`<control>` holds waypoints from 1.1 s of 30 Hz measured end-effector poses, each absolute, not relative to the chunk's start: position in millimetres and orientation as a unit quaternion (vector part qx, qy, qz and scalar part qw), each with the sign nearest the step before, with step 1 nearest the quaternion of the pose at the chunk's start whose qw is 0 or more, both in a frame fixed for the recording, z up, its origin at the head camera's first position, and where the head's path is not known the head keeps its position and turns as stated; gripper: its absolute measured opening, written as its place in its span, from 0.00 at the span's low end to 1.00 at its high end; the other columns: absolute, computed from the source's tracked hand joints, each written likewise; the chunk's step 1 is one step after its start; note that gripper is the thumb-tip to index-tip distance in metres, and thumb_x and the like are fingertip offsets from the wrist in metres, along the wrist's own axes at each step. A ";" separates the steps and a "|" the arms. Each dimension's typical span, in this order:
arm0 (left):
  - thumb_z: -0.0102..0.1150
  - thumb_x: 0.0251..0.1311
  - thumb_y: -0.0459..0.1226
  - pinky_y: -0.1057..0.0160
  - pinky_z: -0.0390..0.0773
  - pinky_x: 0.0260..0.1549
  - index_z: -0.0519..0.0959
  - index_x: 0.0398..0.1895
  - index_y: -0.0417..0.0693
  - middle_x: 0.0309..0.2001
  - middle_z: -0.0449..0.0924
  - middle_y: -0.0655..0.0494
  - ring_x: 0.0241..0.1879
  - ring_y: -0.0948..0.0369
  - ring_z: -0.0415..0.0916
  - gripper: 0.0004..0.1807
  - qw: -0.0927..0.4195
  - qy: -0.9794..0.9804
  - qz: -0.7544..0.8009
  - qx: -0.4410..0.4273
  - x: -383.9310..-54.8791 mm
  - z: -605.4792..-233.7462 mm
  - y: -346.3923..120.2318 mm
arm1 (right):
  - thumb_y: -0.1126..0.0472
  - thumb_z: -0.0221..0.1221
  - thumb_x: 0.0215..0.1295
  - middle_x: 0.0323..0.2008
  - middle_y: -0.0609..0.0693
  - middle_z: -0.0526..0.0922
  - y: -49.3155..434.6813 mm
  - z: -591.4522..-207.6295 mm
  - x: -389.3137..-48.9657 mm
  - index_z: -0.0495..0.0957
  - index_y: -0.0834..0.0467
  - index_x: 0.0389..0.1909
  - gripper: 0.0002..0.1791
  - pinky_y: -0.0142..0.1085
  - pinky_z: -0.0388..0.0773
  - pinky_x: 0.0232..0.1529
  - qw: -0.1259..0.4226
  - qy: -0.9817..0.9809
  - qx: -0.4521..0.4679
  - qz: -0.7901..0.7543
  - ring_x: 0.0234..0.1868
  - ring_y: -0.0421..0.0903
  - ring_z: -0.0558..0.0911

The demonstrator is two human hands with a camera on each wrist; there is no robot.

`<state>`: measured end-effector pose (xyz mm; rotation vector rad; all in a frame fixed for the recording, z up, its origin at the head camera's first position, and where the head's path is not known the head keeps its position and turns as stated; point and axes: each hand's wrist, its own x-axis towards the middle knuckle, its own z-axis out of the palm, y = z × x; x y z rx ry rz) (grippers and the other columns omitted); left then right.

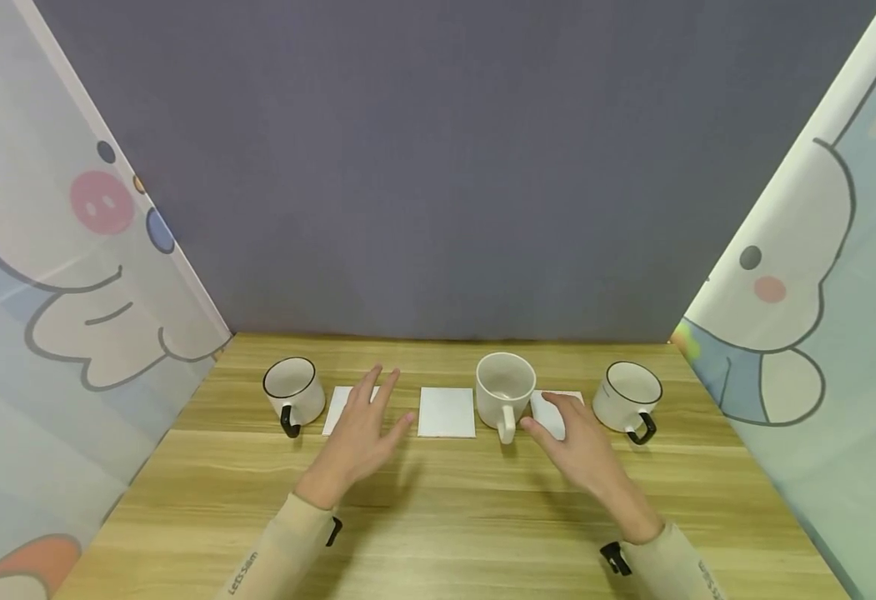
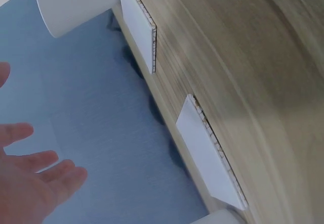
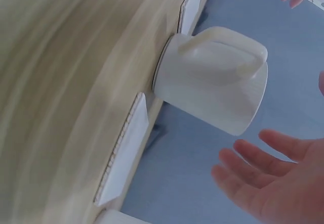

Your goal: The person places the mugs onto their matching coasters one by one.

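Note:
My left hand [image 1: 358, 437] hovers with spread fingers over the left white square [image 1: 337, 408], partly covering it in the head view. Nothing is in its grasp. My right hand [image 1: 580, 446] is held above the right white square [image 1: 553, 415], fingers loosely extended and holding nothing. Just left of that hand stands a plain white mug [image 1: 505, 387], upright, its handle toward me; the right wrist view shows a gap between the fingers and the mug [image 3: 212, 80]. A third white square [image 1: 447, 412] lies flat in the middle, left of the plain mug.
A white mug with black rim and black handle [image 1: 293, 390] stands at the row's left end. Another black-rimmed mug [image 1: 628, 400] stands at the right end. Behind the wooden table [image 1: 453, 517] rises a grey panel [image 1: 445, 167]; cartoon-printed curtains [image 1: 805, 250] flank both sides.

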<state>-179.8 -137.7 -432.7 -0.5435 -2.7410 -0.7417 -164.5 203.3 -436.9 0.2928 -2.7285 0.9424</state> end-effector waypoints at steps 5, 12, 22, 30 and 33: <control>0.53 0.74 0.53 0.34 0.65 0.65 0.59 0.78 0.44 0.77 0.52 0.34 0.73 0.36 0.55 0.37 0.128 -0.933 -0.276 -0.190 -181.0 -434.6 -137.6 | 0.42 0.60 0.72 0.60 0.63 0.79 199.6 -439.3 -163.8 0.74 0.65 0.64 0.33 0.60 0.75 0.58 0.104 -0.913 0.089 0.384 0.60 0.63 0.77; 0.56 0.74 0.47 0.34 0.66 0.64 0.62 0.75 0.41 0.75 0.56 0.32 0.72 0.36 0.57 0.34 0.146 -0.925 -0.287 -0.204 -185.9 -435.8 -136.7 | 0.48 0.61 0.73 0.53 0.58 0.83 190.4 -440.6 -169.9 0.79 0.64 0.58 0.25 0.50 0.80 0.57 0.075 -0.871 0.077 0.479 0.57 0.57 0.81; 0.51 0.76 0.48 0.39 0.67 0.65 0.62 0.76 0.41 0.73 0.60 0.38 0.71 0.41 0.60 0.32 0.100 -0.922 -0.313 -0.206 -200.8 -427.3 -123.2 | 0.51 0.63 0.71 0.47 0.55 0.86 184.3 -451.3 -176.8 0.83 0.62 0.49 0.18 0.40 0.79 0.49 0.047 -0.849 0.016 0.526 0.51 0.51 0.82; 0.50 0.77 0.49 0.40 0.67 0.66 0.63 0.75 0.43 0.73 0.61 0.42 0.71 0.43 0.60 0.31 0.084 -0.917 -0.341 -0.190 -206.2 -428.5 -119.3 | 0.52 0.63 0.72 0.43 0.56 0.86 175.7 -458.0 -178.6 0.82 0.67 0.48 0.20 0.46 0.84 0.47 0.007 -0.807 -0.010 0.590 0.46 0.53 0.84; 0.50 0.77 0.49 0.39 0.67 0.66 0.64 0.75 0.42 0.72 0.62 0.42 0.71 0.43 0.60 0.31 0.087 -0.911 -0.355 -0.190 -209.6 -429.9 -117.5 | 0.53 0.63 0.71 0.42 0.56 0.85 173.6 -461.1 -180.2 0.81 0.68 0.48 0.20 0.48 0.84 0.47 0.000 -0.800 -0.011 0.600 0.46 0.51 0.83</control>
